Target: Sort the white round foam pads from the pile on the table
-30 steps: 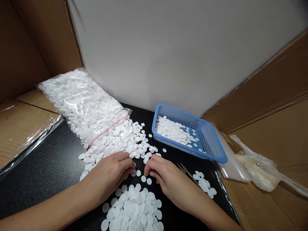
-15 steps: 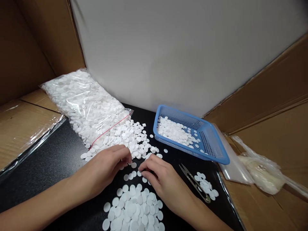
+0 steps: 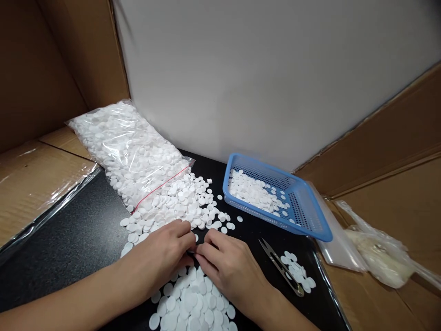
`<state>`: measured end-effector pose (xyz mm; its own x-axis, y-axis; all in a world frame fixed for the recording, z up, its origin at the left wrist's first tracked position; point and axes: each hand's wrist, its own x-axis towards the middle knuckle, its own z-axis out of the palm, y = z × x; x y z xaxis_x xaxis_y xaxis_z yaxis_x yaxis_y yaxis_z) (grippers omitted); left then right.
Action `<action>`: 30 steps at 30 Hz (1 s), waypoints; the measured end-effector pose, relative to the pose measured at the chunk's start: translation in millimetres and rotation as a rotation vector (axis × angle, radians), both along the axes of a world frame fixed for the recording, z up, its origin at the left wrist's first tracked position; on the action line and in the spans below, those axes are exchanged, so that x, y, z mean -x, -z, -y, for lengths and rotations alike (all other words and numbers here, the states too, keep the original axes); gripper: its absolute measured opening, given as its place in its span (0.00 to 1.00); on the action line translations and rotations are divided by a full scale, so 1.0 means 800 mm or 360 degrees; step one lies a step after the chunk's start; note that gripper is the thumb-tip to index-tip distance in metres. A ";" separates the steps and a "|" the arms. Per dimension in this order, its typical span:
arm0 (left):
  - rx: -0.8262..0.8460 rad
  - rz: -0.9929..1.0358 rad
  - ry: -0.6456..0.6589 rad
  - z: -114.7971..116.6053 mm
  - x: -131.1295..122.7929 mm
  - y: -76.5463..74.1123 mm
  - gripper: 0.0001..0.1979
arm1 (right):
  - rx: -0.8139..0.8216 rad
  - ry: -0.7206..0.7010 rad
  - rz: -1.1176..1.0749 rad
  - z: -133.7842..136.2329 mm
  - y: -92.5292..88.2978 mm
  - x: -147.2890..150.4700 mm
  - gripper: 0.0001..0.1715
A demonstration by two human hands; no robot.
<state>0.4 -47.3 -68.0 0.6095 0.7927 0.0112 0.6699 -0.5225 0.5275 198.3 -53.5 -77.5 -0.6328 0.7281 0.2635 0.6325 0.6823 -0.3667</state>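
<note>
My left hand [image 3: 168,253] and my right hand [image 3: 229,264] meet at the fingertips over the black tabletop. Both are closed in a pinch, with a pale sliver of a white disc between them, mostly hidden by the fingers. Just below them lies a near pile of flat white discs [image 3: 193,305], partly covered by my left hand. Beyond my hands, more discs [image 3: 186,197] spill from the mouth of a clear zip bag [image 3: 127,138] with a red seal line, lying full on its side.
A blue perforated basket [image 3: 312,209] with white discs in it stands at the back right. Thread snips [image 3: 280,266] lie right of my right hand, beside a small heap of discs [image 3: 299,271]. A knotted plastic bag [image 3: 377,257] rests on cardboard at the right.
Both hands have come together, my left moving right, and their fingertips now meet above the near pile. The loose discs that lay between them are now mostly covered. The view has shifted slightly.
</note>
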 end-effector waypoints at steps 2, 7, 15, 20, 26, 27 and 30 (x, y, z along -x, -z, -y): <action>0.0003 0.0023 0.0021 0.000 0.000 -0.003 0.10 | 0.0278 0.0089 -0.0143 0.002 -0.007 0.000 0.09; 0.0216 0.0075 -0.0102 0.000 0.003 -0.014 0.12 | 0.0868 0.0354 -0.0218 0.001 -0.022 -0.001 0.12; 0.0118 -0.0015 -0.0153 -0.006 0.005 -0.004 0.12 | 0.0807 0.0467 -0.0153 -0.005 -0.023 -0.004 0.12; 0.0062 0.0050 -0.0169 -0.008 0.015 -0.009 0.18 | 0.0738 0.0341 -0.0191 -0.003 -0.027 -0.009 0.13; -0.0014 -0.0040 -0.0289 -0.008 0.017 -0.019 0.17 | 0.0828 0.0254 -0.0179 0.003 -0.024 -0.008 0.20; -0.0013 -0.0065 -0.0289 -0.008 0.016 -0.019 0.16 | 0.0870 0.0231 -0.0177 0.003 -0.025 -0.009 0.20; 0.0017 -0.0133 -0.0278 -0.006 0.012 -0.019 0.16 | 0.0924 0.0220 -0.0244 -0.001 -0.036 -0.016 0.20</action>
<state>-9.5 -42.9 -53.1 0.4610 0.8864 -0.0426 0.7916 -0.3891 0.4711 210.8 -53.1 -48.7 -0.5087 0.8525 -0.1201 0.6114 0.2596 -0.7475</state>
